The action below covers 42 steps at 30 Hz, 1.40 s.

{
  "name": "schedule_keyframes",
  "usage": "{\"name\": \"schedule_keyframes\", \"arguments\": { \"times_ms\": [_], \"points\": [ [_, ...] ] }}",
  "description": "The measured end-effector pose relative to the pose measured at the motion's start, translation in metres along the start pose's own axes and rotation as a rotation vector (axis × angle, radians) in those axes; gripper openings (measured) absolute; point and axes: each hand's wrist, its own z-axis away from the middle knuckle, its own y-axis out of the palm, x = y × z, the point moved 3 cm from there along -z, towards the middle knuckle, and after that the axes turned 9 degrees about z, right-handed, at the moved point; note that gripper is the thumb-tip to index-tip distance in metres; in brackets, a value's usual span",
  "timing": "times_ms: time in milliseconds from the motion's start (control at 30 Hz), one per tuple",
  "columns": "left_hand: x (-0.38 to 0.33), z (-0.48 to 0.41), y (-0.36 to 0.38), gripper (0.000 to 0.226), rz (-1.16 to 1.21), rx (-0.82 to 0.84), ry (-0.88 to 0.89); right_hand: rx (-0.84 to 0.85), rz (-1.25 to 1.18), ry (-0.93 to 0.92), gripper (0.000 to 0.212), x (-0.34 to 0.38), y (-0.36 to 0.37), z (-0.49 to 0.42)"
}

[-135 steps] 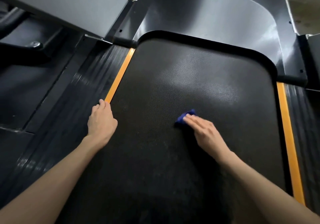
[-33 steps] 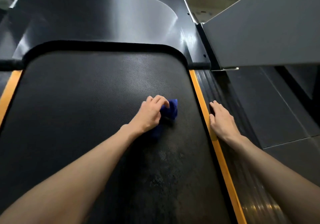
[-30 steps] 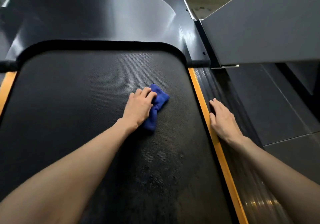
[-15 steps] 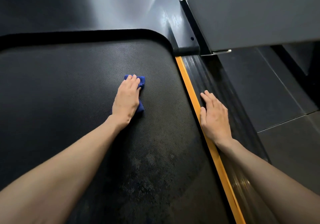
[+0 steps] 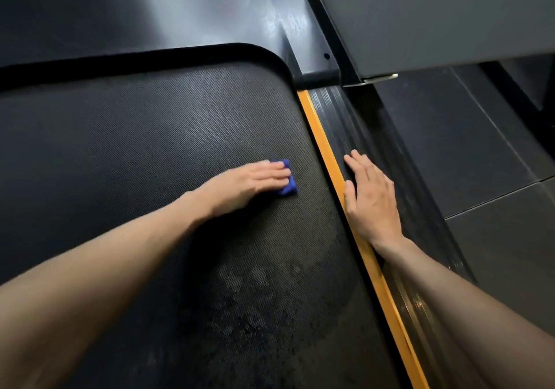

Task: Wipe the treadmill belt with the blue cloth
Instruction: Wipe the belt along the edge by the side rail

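Observation:
The black textured treadmill belt [image 5: 135,136] fills the left and middle of the head view. A small bunched blue cloth [image 5: 289,189] lies on it near the right edge, mostly hidden under my left hand [image 5: 249,183]. That hand presses it down with straight fingers pointing right, and only the cloth's right end shows past the fingertips. My right hand [image 5: 369,199] rests flat on the ribbed black side rail [image 5: 354,124], its thumb along the orange strip [image 5: 318,130].
The glossy black motor hood [image 5: 150,13] rises beyond the belt's front end. A grey upright panel [image 5: 435,13] overhangs the right rail at the top right. Dark floor tiles [image 5: 465,148] lie to the right of the rail. Dull smudges mark the belt nearer to me.
The cloth passed from my right hand to my left. In the last second my left hand slid it forward, then back rightward toward the orange strip. My right hand stayed on the rail.

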Motion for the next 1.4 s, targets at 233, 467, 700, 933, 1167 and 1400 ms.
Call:
{"name": "schedule_keyframes", "arguments": {
  "times_ms": [233,467,700,933,1167,1400],
  "points": [
    [0.063,-0.03,-0.051,0.034,0.08,-0.609,-0.628,-0.039,0.016,0.013,0.045,0.0,0.002,-0.001],
    [-0.048,-0.018,0.028,0.036,0.145,0.067,0.1,-0.041,0.033,0.035,0.045,0.004,-0.001,0.001],
    [0.028,-0.037,-0.023,0.047,-0.035,-0.128,-0.152,-0.01,0.001,0.035,0.045,0.001,-0.001,0.0],
    [0.007,-0.062,-0.031,0.05,0.045,-0.252,-0.279,-0.021,-0.006,0.036,0.045,-0.001,0.002,-0.001],
    [-0.039,-0.036,0.028,0.04,0.216,0.138,0.017,-0.032,0.018,0.029,0.046,0.0,0.0,0.001],
    [0.017,-0.048,-0.022,0.045,0.055,-0.103,-0.138,-0.02,0.01,0.028,0.046,0.0,0.002,0.001]
  ]
}}
